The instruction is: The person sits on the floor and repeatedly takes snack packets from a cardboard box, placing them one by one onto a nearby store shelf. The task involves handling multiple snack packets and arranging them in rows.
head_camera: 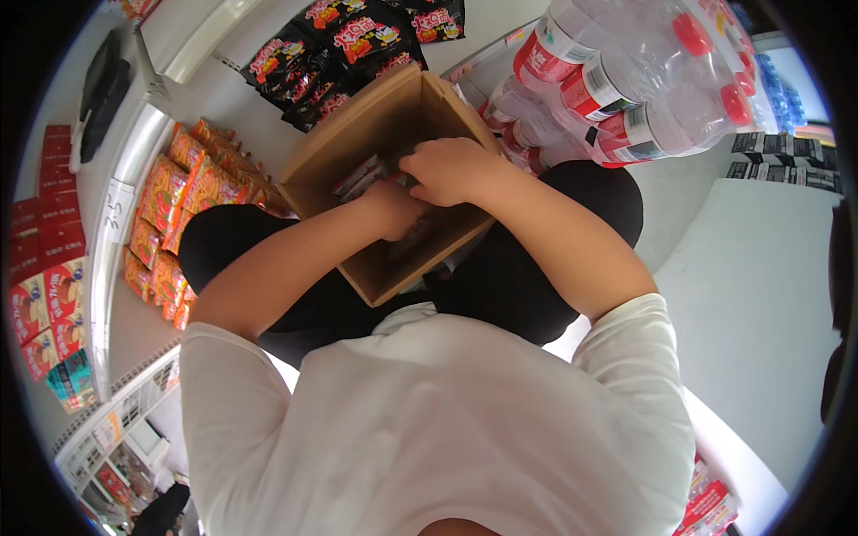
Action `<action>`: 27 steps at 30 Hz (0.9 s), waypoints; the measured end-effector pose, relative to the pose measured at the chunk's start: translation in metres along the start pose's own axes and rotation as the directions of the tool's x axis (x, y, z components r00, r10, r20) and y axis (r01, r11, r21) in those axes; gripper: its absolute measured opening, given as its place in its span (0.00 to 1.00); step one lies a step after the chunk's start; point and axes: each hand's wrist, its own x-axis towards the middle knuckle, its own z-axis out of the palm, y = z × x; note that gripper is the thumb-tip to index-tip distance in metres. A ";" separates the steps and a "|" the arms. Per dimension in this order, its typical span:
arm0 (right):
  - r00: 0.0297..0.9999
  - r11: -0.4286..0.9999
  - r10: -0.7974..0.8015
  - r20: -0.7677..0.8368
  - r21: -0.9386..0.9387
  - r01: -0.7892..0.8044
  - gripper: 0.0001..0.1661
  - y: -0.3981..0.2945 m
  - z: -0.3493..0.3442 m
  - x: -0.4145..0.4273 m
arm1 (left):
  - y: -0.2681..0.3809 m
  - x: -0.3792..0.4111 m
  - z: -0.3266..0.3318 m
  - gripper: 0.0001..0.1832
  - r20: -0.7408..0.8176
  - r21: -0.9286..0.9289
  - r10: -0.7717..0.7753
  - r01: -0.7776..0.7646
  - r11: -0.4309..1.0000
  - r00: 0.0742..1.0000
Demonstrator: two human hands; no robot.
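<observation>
An open cardboard box [342, 144] stands tilted between my black-clad knees, its opening facing up at me. Both my forearms reach into it. My left hand [397, 209] is low inside the box, beside several small flat packets [362, 178]; its fingertips are hidden. Over the box's middle, my right hand [444, 171] is bent, with its fingers curled down close to the left one. Whether either hand grips a packet cannot be made out. The bottom of the box lies in shadow.
Orange snack bags [201, 184] line a shelf on the left, below a white shelf edge [120, 208]. Black noodle packs [355, 40] lie ahead. Shrink-wrapped bottles with red caps [617, 87] are stacked at the right front. A white surface [751, 261] borders my right side.
</observation>
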 end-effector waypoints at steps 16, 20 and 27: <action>0.998 0.997 -0.030 -0.049 0.066 0.033 0.20 0.031 0.005 0.018 | 0.034 0.093 0.052 0.19 0.201 0.287 0.034 -0.092 0.953 0.979; 0.998 0.999 -0.038 0.053 0.024 0.037 0.25 0.038 0.002 0.020 | 0.024 0.050 -0.007 0.18 0.245 0.244 0.016 -0.078 0.967 0.969; 0.945 0.830 -0.273 -0.180 0.453 0.326 0.38 0.039 -0.042 -0.002 | -0.021 -0.081 -0.122 0.10 -0.229 -0.265 0.132 -0.192 0.945 0.965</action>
